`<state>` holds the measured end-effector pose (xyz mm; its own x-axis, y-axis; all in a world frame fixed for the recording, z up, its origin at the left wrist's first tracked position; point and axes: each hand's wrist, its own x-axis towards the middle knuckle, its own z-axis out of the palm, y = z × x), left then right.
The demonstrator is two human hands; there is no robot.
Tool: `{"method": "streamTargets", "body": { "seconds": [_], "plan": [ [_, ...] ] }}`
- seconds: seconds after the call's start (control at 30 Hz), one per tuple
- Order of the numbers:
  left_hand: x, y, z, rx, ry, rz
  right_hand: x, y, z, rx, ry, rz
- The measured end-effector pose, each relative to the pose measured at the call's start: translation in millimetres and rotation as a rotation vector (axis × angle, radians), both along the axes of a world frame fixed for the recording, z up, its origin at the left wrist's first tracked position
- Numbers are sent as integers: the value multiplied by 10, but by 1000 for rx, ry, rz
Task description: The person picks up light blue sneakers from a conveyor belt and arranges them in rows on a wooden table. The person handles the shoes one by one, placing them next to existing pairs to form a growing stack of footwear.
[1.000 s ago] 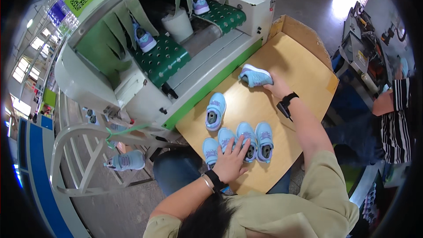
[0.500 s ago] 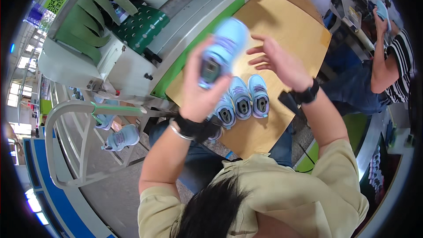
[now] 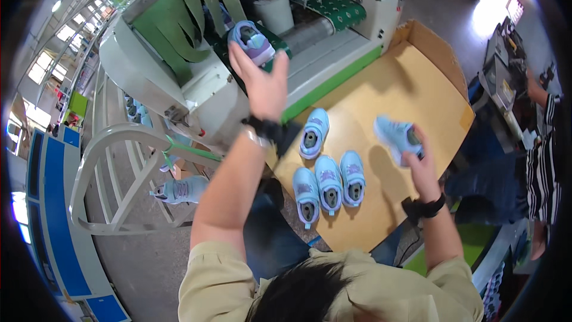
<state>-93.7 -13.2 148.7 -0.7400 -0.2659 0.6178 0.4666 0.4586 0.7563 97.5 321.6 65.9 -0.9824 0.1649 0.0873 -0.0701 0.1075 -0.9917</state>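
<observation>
My left hand [image 3: 266, 86] reaches to the green belt with thumb and fingers spread. Its fingertips are at the near side of a light blue and lilac shoe [image 3: 253, 42]; firm contact is hard to make out. On the right, my right hand [image 3: 424, 164] grips another light blue shoe [image 3: 390, 134], blurred, above the tan board [image 3: 426, 89]. Three light blue shoes stand side by side on the board, the middle one [image 3: 329, 185] among them. A fourth shoe [image 3: 314, 133] sits alone just beyond them.
A white machine [image 3: 143, 83] with green strip curtains [image 3: 179, 24] holds the belt and a white cylinder [image 3: 275, 15]. At left, a white tube rack [image 3: 89, 185] stands near another shoe [image 3: 182, 191]. A person in a striped top [image 3: 539, 173] is at far right.
My left hand has gone from holding a shoe over the board to the belt. My right hand, empty before, now holds a shoe. A separate shoe now shows beyond the row.
</observation>
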Motion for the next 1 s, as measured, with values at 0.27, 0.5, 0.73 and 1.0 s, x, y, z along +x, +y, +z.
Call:
{"method": "streamTargets", "body": {
  "seconds": [0.27,0.5,0.73,1.0],
  "plan": [
    [1994,211,-839,-854,-688,-571,-2876,-647,1312,357,665,23],
    [2179,292,-1090,-1080,-548,-545,-3819,-683,978,589,521,-18],
    [2185,263,-1122,-1077,-600,-537,-1577,-427,-30,915,150,484],
    [2152,293,-1036,-977,-670,-557,458,238,-847,1026,-222,463]
  ]
}}
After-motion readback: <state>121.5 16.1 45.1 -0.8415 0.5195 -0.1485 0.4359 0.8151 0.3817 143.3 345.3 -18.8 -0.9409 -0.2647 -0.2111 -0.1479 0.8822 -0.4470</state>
